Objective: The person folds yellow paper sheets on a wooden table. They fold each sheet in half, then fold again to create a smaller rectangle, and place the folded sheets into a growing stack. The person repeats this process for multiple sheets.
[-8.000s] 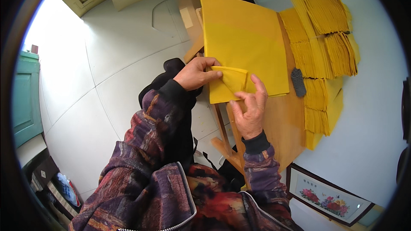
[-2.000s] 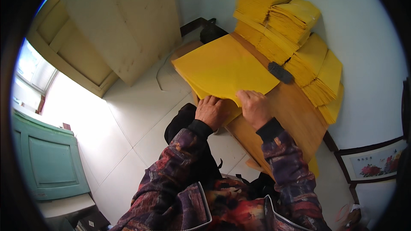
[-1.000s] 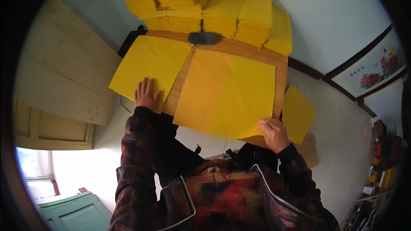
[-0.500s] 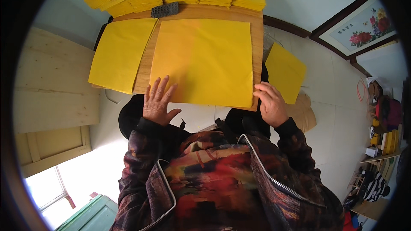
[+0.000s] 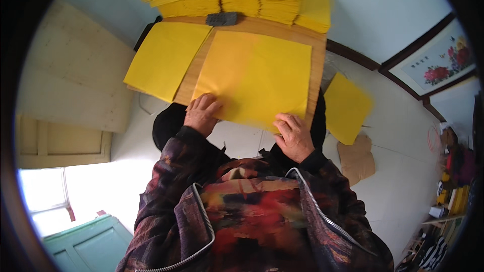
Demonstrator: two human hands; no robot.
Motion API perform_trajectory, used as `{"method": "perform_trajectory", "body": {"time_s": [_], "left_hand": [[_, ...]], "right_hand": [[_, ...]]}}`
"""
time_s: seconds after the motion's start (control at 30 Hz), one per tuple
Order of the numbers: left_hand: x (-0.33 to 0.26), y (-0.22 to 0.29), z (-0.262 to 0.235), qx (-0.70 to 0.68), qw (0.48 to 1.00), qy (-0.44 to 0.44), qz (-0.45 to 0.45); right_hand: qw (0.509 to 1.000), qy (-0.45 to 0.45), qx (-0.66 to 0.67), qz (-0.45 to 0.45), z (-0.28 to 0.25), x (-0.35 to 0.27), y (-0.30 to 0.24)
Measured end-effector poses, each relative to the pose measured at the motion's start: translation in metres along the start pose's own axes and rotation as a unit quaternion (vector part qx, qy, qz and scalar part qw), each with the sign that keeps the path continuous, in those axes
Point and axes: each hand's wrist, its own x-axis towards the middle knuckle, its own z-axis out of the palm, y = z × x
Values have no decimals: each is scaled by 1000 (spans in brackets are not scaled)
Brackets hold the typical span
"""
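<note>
A large yellow sheet of paper or thin cloth lies on the wooden table, with a paler orange band down its left side. My left hand has its fingers curled over the near left corner of this sheet. At the near edge, toward the right, my right hand pinches the sheet between thumb and fingers. To the left, a yellow stack of similar sheets rests on the table. A dark grey textured block sits just beyond the sheets.
Thick piles of folded yellow sheets line the table's far edge against the wall. On the floor to the right are another yellow sheet and a brown paper piece. Wooden boards stand at the left.
My left hand has gone from spread flat to curled on the sheet's corner. My right hand has moved leftward along the near edge and pinches it. The whole view has shifted and tilted.
</note>
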Motion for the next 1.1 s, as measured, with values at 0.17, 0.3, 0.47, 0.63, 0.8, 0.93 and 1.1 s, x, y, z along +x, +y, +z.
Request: {"method": "perform_trajectory", "body": {"time_s": [0.17,0.3,0.47,0.63,0.8,0.93,1.1], "left_hand": [[-1,-14,-12,-100,994,-1,-36],[16,-41,-7,-189,961,107,-168],[29,-56,10,-301,909,89,-273],[34,-59,11,-292,908,69,-294],[37,-63,15,-278,905,73,-312],[37,-67,18,-287,901,77,-316],[35,-66,25,-299,895,105,-316]], "right_hand": [[974,166,38,147,-20,-9,34],[938,94,140,304,-27,-3,55],[945,53,132,295,-27,0,50],[956,80,96,265,-25,0,43],[958,86,78,263,-25,0,43],[958,71,77,266,-27,-1,44],[962,72,87,249,-28,-1,45]]}}
